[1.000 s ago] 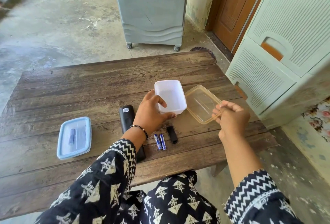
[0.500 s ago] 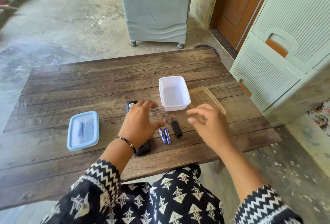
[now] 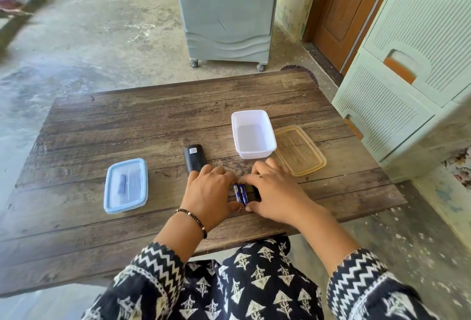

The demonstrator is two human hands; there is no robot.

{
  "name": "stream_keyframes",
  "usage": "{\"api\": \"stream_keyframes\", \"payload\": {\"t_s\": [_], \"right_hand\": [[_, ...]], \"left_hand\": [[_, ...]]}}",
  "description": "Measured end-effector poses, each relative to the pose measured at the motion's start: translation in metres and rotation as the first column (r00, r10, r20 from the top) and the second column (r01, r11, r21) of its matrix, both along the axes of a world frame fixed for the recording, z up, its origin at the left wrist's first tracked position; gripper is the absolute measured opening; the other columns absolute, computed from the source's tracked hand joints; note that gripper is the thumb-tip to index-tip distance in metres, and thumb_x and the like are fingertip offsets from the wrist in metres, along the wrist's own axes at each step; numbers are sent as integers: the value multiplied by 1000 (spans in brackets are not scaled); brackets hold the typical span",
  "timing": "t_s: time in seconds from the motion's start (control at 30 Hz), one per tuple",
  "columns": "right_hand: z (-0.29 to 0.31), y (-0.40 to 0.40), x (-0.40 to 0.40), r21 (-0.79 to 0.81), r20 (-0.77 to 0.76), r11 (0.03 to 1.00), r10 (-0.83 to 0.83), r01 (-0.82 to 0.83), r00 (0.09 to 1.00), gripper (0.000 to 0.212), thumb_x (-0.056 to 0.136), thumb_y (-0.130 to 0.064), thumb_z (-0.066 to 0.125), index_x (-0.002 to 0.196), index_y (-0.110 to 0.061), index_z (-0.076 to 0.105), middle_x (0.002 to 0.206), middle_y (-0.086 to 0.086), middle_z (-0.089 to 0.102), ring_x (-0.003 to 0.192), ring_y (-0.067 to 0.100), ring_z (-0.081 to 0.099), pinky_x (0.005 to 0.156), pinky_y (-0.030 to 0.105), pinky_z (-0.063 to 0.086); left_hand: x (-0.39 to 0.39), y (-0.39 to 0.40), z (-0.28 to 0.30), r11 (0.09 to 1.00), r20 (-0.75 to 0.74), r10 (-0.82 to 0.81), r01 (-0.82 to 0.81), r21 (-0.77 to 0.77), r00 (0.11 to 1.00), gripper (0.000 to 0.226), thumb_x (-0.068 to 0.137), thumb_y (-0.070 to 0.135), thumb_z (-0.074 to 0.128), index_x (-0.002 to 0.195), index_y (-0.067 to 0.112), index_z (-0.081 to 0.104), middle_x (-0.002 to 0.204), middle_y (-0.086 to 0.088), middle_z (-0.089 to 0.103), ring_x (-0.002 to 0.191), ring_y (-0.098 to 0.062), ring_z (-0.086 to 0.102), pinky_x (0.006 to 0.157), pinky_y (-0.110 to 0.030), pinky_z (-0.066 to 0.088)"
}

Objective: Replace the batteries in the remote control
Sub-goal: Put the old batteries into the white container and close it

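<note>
Two blue batteries (image 3: pixel 240 193) lie side by side on the wooden table (image 3: pixel 153 121) near its front edge. My left hand (image 3: pixel 211 192) rests just left of them, and my right hand (image 3: pixel 276 192) just right, both palm down with forefingers and thumbs at the batteries' ends. The black remote (image 3: pixel 194 158) lies back-up behind my left hand, which hides its near half. A black battery cover (image 3: pixel 257 190) shows only as a sliver under my right hand.
An empty white tub (image 3: pixel 253 133) stands behind my right hand, its clear yellowish lid (image 3: pixel 300 151) beside it. A blue-lidded box (image 3: pixel 126 184) holding batteries sits at the left. A grey air cooler (image 3: pixel 226 26) and pale green drawers (image 3: pixel 407 77) stand beyond the table.
My left hand let go of the white tub and my right hand put down the clear lid. Both hands came down to the table on either side of the two batteries.
</note>
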State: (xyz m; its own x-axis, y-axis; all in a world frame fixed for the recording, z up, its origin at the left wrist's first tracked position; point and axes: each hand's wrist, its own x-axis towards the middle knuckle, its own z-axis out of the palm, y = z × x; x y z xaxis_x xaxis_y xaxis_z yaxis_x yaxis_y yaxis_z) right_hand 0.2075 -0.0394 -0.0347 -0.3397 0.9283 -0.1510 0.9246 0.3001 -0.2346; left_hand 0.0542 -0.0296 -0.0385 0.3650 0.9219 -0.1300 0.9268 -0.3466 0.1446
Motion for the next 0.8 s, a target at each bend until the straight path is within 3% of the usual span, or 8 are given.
{"api": "stream_keyframes", "payload": {"t_s": [0.2,0.33,0.43,0.63,0.8], "right_hand": [[18,13,20,93,-144,991,-78,92,986,54,76,-42,66,126,-31,48,105,-6,47,105,15,33,92,35,34],[35,54,35,169,-127,970,-153,174,980,53,77,-39,67,126,-28,51,108,-1,52,102,18,37,79,31,31],[36,87,37,156,-33,971,-180,183,983,52,75,-39,69,123,-29,54,112,5,51,107,24,37,81,34,32],[21,112,26,197,175,975,-143,108,974,39,76,-34,67,114,-34,62,112,6,44,111,27,30,84,39,29],[10,116,22,231,205,969,-140,92,969,26,80,-25,60,105,-31,66,111,6,44,108,26,29,83,38,26]], "left_hand": [[-2,14,17,997,141,17,-27,70,990,52,76,53,62,123,34,51,118,10,57,116,-18,45,96,-35,34],[12,57,36,990,221,65,-90,109,973,53,77,49,65,125,32,52,124,2,53,121,-24,41,99,-42,36],[26,91,39,992,163,89,-103,77,983,52,77,48,66,124,32,53,131,-4,45,127,-28,33,101,-46,33],[44,122,25,998,-121,53,-55,-13,991,51,75,54,64,121,34,57,147,-11,29,140,-33,13,112,-53,22],[49,122,16,992,-129,71,-84,-95,989,53,75,56,63,121,32,57,150,-11,26,143,-35,3,115,-55,14]]}}
